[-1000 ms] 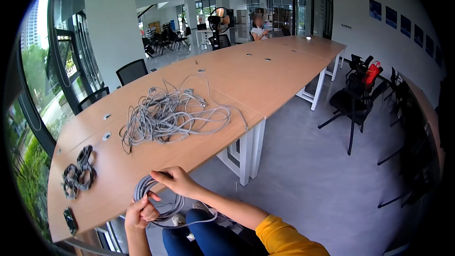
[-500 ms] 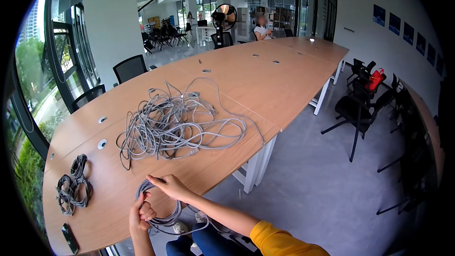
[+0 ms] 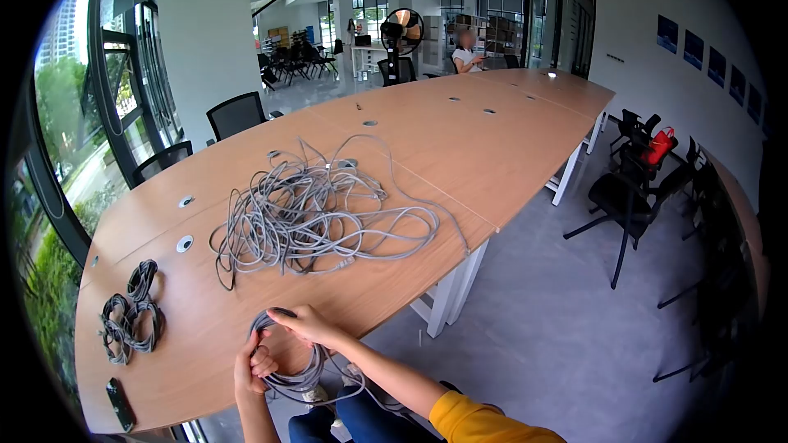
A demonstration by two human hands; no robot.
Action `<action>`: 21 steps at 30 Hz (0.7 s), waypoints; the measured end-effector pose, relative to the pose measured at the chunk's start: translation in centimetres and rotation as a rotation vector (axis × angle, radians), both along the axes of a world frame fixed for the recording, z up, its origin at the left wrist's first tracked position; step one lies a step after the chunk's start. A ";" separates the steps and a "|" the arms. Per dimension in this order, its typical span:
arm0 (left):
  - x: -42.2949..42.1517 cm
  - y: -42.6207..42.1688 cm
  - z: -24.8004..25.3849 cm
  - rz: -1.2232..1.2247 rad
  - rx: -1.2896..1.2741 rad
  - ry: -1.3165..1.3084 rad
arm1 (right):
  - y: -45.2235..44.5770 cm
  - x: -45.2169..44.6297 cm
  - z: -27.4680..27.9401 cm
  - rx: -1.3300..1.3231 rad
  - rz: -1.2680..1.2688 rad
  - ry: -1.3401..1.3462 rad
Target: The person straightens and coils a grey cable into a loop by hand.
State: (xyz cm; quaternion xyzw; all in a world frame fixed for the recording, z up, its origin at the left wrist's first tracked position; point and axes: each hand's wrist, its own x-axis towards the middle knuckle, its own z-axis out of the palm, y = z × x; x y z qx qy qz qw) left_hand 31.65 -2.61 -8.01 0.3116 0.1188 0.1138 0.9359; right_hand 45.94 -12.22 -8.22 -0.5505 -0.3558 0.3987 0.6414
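Observation:
A coil of grey cable [image 3: 305, 379] is held between my hands at the table's near edge. My left hand [image 3: 254, 364] is closed round the coil's left side, fingers curled. At the top of the loops, my right hand [image 3: 305, 325] grips the cable between thumb and fingers. Loose cable trails from the coil down over my lap. Beyond my hands lies a large tangled heap of grey cables [image 3: 308, 217] on the wooden table [image 3: 460, 143]. Several wound cable bundles [image 3: 145, 326] rest to the left.
A dark phone-like object [image 3: 120, 404] lies at the table's near left corner. Black chairs [image 3: 620, 201] stand on the right, one with a red bag [image 3: 660, 146]. A person [image 3: 466, 56] sits at the far end, near a standing fan [image 3: 402, 31].
The whole view has shifted slightly, so things appear a little further right. My right hand has moved slightly along the top of the coil; both hands keep hold of it.

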 end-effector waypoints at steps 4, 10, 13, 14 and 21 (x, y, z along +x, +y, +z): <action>0.0 -0.2 0.2 -0.014 0.020 -0.009 | 0.1 0.0 -0.1 -0.009 -0.032 -0.021; -0.1 -0.3 0.2 0.005 0.036 -0.010 | -0.4 -0.2 0.6 -0.013 -0.013 -0.022; -0.1 -0.4 0.2 0.005 0.036 0.002 | -0.5 -0.2 0.7 -0.020 -0.031 -0.040; -0.1 -0.4 0.3 -0.002 0.040 -0.003 | -0.4 -0.3 0.6 -0.018 -0.031 -0.041; -0.2 -0.4 0.2 -0.014 0.049 -0.014 | -0.5 -0.2 0.7 -0.025 -0.016 -0.036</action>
